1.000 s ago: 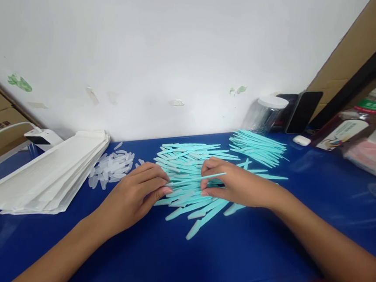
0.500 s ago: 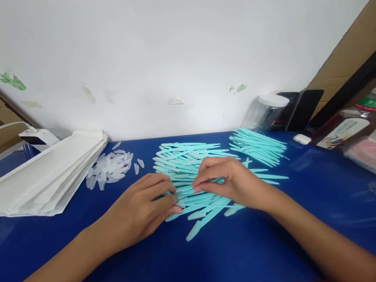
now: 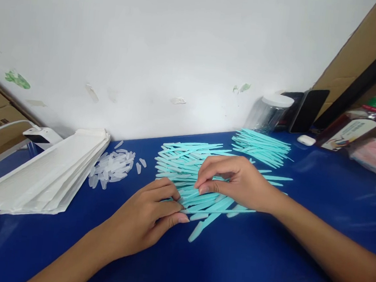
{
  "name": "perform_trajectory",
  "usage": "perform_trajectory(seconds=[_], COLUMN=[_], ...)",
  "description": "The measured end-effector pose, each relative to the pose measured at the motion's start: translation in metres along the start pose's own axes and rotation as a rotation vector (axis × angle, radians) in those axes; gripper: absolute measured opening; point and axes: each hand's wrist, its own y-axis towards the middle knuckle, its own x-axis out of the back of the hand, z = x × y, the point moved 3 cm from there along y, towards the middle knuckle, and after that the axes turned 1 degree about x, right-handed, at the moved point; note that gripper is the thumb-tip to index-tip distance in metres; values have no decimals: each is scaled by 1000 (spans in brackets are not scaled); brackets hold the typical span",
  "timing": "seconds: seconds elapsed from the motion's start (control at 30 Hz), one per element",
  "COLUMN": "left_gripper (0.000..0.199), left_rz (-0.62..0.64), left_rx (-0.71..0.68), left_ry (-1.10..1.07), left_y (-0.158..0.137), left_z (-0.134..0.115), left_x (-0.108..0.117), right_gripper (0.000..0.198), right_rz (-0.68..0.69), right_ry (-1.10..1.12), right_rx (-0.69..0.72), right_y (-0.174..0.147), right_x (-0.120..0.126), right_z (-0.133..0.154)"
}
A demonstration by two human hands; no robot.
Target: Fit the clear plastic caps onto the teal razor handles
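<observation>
Rising on far side: white wall (image 3: pixel 170 38), scuffed, with tape scraps and green patches.
Table: blue top (image 3: pixel 189 273), glossy, ran from the wall to the near edge.
Envelopes: white stack (image 3: pixel 50 173) lay fanned at left.
Left hand: hand (image 3: pixel 150 212) was at the near left of the pile, thumb and fingers pinching the left end of one turquoise stick (image 3: pixel 221 211).
Right hand: hand (image 3: pixel 233 180) was above the pile's right part, thumb and forefinger tips together; could not tell whether anything was between them.
Pile: turquoise sticks (image 3: pixel 186 160) lay heaped mid-table, many with paler, wider left ends, under and between the hands.
Bottle: dark-filled, green-banded bottle (image 3: pixel 356 129) leaned in view at far right.
Far bundle: more turquoise sticks (image 3: pixel 263 147), thin ends crowded, right of the pile and farther off.
Jar: clear, white-lidded jar (image 3: pixel 269 115) stood beyond that bundle.
Heap: translucent slivers (image 3: pixel 113 167), between envelopes and pile.
Held stick: slender, nearly level, pointed right across the pile's near side.
Strays: two loose slivers (image 3: pixel 140 166) lay just right of the heap.
</observation>
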Motion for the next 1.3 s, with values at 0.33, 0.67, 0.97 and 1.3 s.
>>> perform_trajectory(seconds=[0.33, 0.67, 0.97, 1.3], left_gripper=[20, 15, 7, 7], left_rz=[-251, -226, -195, -141], left_rx=[-132, -117, -113, -91], left_ry=[272, 262, 152, 200], left_y=[-6, -6, -4, -5], left_z=[15, 17, 7, 8], left_x=[22, 13, 13, 10], right_gripper=[44, 24, 19, 6], right_rz=[-147, 273, 89, 312], right_ry=[-77, -487, -475, -551], right_rx=[-303, -79, -149, -18], right_y=[2, -5, -2, -4], right_x=[29, 7, 28, 11], right_z=[-46, -35, -27, -28])
